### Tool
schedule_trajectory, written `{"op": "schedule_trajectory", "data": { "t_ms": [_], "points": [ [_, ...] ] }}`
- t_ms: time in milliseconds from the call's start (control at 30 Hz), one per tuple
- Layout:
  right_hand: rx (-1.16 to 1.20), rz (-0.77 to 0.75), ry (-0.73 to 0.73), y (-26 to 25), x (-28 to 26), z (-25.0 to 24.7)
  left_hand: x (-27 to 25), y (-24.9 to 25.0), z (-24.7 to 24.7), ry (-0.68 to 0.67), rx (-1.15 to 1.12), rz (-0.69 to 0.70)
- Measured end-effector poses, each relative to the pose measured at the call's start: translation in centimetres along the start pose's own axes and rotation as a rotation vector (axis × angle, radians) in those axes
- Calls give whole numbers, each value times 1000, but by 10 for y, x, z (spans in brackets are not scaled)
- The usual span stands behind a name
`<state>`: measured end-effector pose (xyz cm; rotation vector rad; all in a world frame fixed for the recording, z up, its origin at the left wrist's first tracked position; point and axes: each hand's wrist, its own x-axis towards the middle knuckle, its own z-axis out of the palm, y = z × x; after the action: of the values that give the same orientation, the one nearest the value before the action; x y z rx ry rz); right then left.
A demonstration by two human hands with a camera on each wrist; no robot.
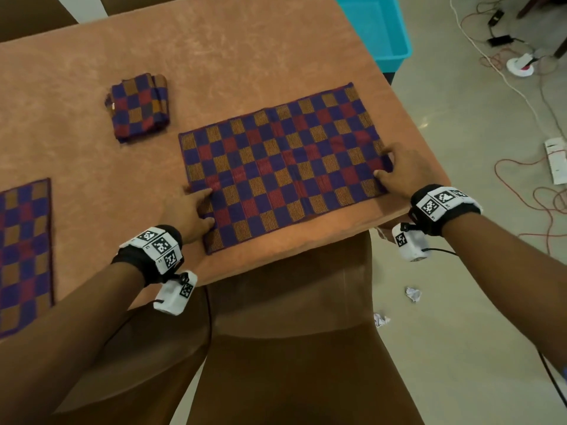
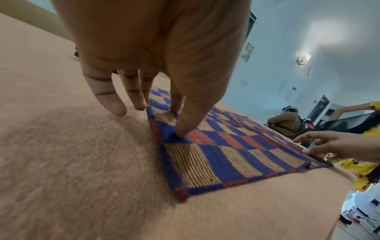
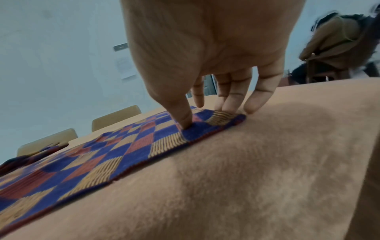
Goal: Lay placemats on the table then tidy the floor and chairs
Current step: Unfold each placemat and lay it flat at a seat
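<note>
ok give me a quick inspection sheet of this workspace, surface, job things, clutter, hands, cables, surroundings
surface: table under a tan cloth, flat, bare between the mats.
job's things: checkered placemat spread flat near the table edge; second placemat laid at the left; folded stack waiting further in.
clutter: two crumpled paper scraps on the floor beside the chair.
grippers: left hand presses the mat's left edge, right hand its right edge, fingers straight.
cables: red and white leads loose across the floor, with a power strip.
surroundings: teal bin beyond the table's far corner.
</note>
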<state>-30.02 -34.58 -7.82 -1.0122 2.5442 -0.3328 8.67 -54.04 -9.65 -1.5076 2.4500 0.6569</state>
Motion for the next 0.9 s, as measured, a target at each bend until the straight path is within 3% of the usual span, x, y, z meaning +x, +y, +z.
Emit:
{"op": "schedule_trajectory", "data": {
  "t_ms": [100, 167, 267, 433, 567, 700, 900],
  "points": [
    [185, 48, -86, 1, -2, -7, -2, 0, -1, -44, 25, -5],
    [218, 59, -38, 0, -2, -12, -5, 5, -2, -73, 43, -21],
    [169, 67, 79, 2, -6, -19, -11, 15, 3, -88, 101, -1],
    [1, 82, 59, 13, -14, -17, -20, 27, 1, -122, 202, 8],
    [-127, -30, 142, -5, -31, -10, -42, 27, -2, -133, 195, 56],
    [-45, -188, 87, -50, -58, 17, -77, 10, -8, -100, 121, 66],
    [42, -526, -82, -179, -138, 76, -175, -69, -27, -47, -35, -28]
  ]
}}
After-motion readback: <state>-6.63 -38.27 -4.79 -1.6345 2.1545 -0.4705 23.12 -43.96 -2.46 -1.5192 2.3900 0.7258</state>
